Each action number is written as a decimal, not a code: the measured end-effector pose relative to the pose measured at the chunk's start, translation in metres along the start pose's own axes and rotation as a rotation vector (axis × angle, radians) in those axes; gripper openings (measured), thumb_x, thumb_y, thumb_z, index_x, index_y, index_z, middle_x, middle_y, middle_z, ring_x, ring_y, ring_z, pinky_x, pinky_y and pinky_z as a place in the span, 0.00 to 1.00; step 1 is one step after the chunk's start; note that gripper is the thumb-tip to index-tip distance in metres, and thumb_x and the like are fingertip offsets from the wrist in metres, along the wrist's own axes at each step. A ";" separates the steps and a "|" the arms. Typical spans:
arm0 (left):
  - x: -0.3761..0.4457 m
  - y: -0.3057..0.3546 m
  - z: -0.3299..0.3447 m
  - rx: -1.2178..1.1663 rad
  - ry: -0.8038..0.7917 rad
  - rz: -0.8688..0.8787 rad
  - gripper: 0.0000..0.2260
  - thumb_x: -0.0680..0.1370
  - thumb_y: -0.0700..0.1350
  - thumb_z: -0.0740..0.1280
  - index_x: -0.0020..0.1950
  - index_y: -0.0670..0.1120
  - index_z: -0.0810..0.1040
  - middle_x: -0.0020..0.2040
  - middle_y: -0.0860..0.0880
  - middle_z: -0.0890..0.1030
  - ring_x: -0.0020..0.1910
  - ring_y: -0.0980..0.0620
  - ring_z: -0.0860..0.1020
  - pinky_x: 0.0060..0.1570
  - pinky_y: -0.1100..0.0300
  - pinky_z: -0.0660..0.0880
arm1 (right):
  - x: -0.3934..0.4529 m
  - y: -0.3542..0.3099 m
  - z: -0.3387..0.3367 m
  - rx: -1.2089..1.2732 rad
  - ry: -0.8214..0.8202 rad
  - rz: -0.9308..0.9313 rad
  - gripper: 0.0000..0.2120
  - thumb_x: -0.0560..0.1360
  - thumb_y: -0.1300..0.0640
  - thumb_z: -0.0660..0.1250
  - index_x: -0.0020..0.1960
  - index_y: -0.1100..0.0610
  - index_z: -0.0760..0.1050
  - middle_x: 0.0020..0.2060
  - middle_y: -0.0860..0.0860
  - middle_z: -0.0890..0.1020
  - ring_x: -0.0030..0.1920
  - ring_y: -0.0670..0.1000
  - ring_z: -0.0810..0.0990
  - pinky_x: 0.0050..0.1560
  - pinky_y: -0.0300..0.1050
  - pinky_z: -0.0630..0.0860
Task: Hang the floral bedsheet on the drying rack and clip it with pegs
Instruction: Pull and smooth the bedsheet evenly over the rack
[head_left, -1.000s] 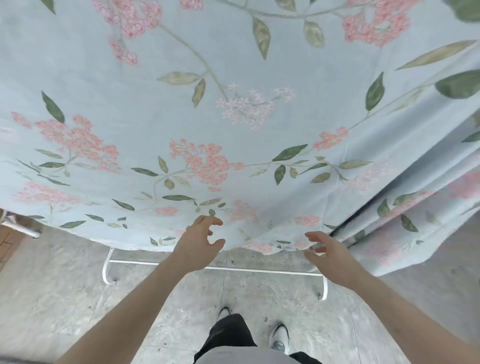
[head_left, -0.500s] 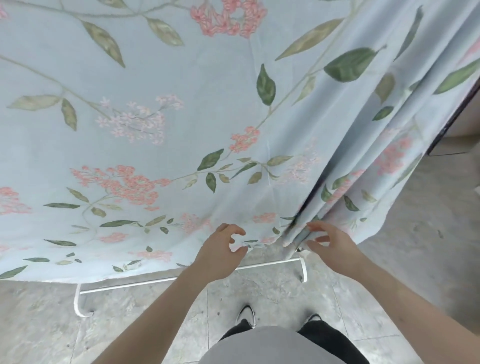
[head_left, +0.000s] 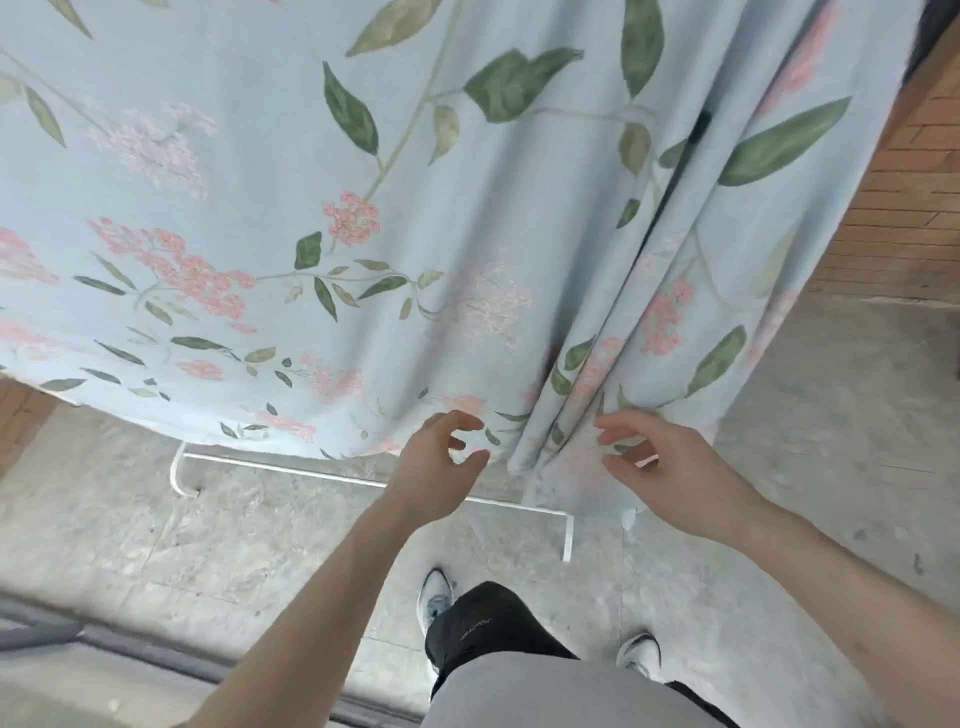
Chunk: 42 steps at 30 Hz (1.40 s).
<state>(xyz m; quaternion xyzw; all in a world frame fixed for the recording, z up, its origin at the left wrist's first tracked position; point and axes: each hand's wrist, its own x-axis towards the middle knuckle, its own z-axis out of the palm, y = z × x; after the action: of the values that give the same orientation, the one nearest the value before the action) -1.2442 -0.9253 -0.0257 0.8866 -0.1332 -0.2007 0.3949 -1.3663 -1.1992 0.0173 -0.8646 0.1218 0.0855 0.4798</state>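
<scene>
**Straightening the hung bedsheet before the pegs**

The floral bedsheet (head_left: 363, 208) already hangs down in front of the person, and its lower edge ends just above the white foot bar of the drying rack (head_left: 332, 475) on the stone floor (head_left: 156, 545). The top rail is out of view, and I see no pegs. So I judge that the step in hand is to spread the sheet, because at the right it is gathered in several deep folds (head_left: 613, 364).

Both arms reach forward and down to the lower edge. The left hand (head_left: 441, 457) is near the hem on the flat part, fingers loosely curled, thumb apart; its grip is wide and holds nothing. The right hand (head_left: 660, 457) is in front of the bottom of the folds, fingers spread and a little bent, also holding nothing; whether the fingertips touch the cloth I cannot tell.

The next move probably calls for taking the folded edge and pulling it sideways to the right, so the cloth lies flat for clipping.
</scene>
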 end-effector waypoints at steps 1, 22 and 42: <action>-0.007 0.008 0.008 -0.017 0.027 -0.014 0.13 0.78 0.50 0.72 0.62 0.58 0.78 0.61 0.62 0.76 0.55 0.63 0.78 0.55 0.57 0.79 | -0.001 0.002 -0.011 -0.012 -0.021 -0.016 0.15 0.80 0.53 0.71 0.62 0.37 0.77 0.53 0.36 0.82 0.49 0.39 0.81 0.47 0.34 0.77; -0.056 0.080 0.066 -0.130 0.286 -0.182 0.12 0.77 0.51 0.71 0.61 0.59 0.79 0.60 0.62 0.79 0.55 0.64 0.78 0.55 0.58 0.79 | 0.039 0.011 -0.093 -0.231 -0.399 -0.245 0.12 0.78 0.50 0.71 0.59 0.38 0.79 0.48 0.32 0.83 0.50 0.37 0.82 0.53 0.35 0.77; -0.022 0.255 0.180 -0.395 0.881 -0.512 0.08 0.79 0.46 0.71 0.58 0.55 0.81 0.57 0.62 0.82 0.52 0.63 0.81 0.44 0.70 0.75 | 0.139 -0.003 -0.228 -0.474 -1.045 -0.724 0.10 0.77 0.46 0.71 0.56 0.35 0.79 0.50 0.34 0.83 0.48 0.41 0.83 0.55 0.42 0.80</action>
<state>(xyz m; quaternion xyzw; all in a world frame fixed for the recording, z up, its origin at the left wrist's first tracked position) -1.3665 -1.1995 0.0631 0.7999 0.3050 0.0790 0.5108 -1.2258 -1.4101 0.1026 -0.7779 -0.4454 0.3505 0.2714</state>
